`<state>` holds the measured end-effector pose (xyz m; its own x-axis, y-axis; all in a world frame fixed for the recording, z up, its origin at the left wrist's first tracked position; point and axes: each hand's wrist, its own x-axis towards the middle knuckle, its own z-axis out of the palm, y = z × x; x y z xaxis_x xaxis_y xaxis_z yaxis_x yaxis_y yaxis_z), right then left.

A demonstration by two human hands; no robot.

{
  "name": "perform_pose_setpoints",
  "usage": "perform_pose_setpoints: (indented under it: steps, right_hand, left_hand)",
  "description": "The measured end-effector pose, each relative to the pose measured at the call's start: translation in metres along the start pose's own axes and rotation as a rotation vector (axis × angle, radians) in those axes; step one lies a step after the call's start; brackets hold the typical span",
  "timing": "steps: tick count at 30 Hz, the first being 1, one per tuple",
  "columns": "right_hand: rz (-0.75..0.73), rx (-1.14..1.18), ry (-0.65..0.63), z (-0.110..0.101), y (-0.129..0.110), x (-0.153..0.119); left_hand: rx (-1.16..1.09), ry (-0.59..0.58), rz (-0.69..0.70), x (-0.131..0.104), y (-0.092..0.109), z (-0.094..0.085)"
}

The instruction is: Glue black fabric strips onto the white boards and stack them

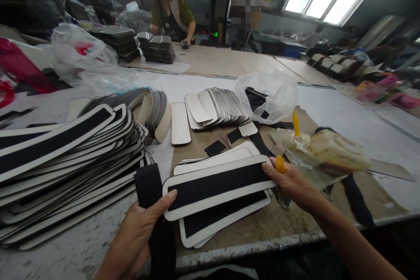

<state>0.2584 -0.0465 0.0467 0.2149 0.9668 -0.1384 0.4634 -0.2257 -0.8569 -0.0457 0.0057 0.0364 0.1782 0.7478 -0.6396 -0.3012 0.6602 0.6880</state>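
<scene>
A long white panel with rounded ends and a black strip (pixel 219 186) along its middle is held at both ends. My left hand (pixel 138 227) is closed on its left end, thumb on top. A black band (pixel 149 186) hangs beside that hand and passes behind it; whether the fingers hold it too I cannot tell. My right hand (pixel 292 181) pinches the right end. A yellow handle (pixel 280 164) sticks up from among its fingers, with a clear part showing below the hand. Similar panels (pixel 197 227) lie fanned underneath on the brown board.
At left is a tall stack of strip-faced panels (pixel 65 175). Behind stand curved grey pieces (pixel 157 109) and a row of white pieces (pixel 226 107). A glue-stained container (pixel 341 151) with another yellow handle (pixel 296 124) lies right. A co-worker (pixel 172 13) stands across the table.
</scene>
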Motion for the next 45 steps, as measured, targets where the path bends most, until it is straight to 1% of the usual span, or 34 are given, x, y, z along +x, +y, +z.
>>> perform_pose_setpoints:
  steps: [4,7,10,14,16,18,20,22,26,30,33,38,41,45]
  right_hand:
    - [0.013,-0.102,0.021,-0.002,0.002,-0.003]
    - [0.076,-0.073,0.015,-0.003,0.006,-0.007]
    - [0.169,0.14,-0.019,-0.001,0.009,-0.014]
    - [0.287,0.464,-0.056,0.004,0.01,-0.025]
    - [0.338,0.543,-0.068,0.007,0.011,-0.03]
    - [0.364,0.548,-0.058,0.009,0.015,-0.033]
    - [0.359,0.474,-0.039,0.009,0.02,-0.035]
    - [0.338,0.335,-0.03,0.008,0.025,-0.036]
    - [0.302,0.05,0.004,0.007,0.029,-0.037]
    - [0.228,-0.073,0.001,0.008,0.03,-0.039]
    - [0.195,-0.158,0.029,0.008,0.034,-0.038]
    - [0.09,-0.367,0.088,0.008,0.038,-0.027]
    - [0.059,-0.436,0.095,0.009,0.038,-0.021]
    - [0.064,-0.559,0.116,0.012,0.044,-0.017]
  left_hand:
    - [0.001,0.006,0.031,-0.004,-0.006,0.0]
    - [-0.004,-0.004,0.017,-0.008,-0.009,-0.002]
    - [-0.037,-0.042,-0.023,-0.011,-0.011,-0.004]
    - [-0.066,-0.041,-0.072,-0.013,-0.014,-0.009]
    - [-0.076,-0.055,-0.076,-0.014,-0.016,-0.011]
    - [-0.072,-0.095,-0.057,-0.016,-0.019,-0.013]
    - [-0.054,-0.135,-0.015,-0.018,-0.023,-0.014]
    - [-0.032,-0.152,0.013,-0.019,-0.027,-0.015]
    - [0.067,-0.104,0.021,-0.02,-0.037,-0.017]
    - [0.143,-0.082,0.012,-0.019,-0.047,-0.02]
    - [0.203,-0.072,-0.014,-0.016,-0.051,-0.022]
    - [0.457,-0.009,0.033,-0.009,-0.049,-0.024]
    - [0.56,-0.015,0.041,-0.004,-0.045,-0.025]
    - [0.668,-0.045,0.089,0.001,-0.044,-0.026]
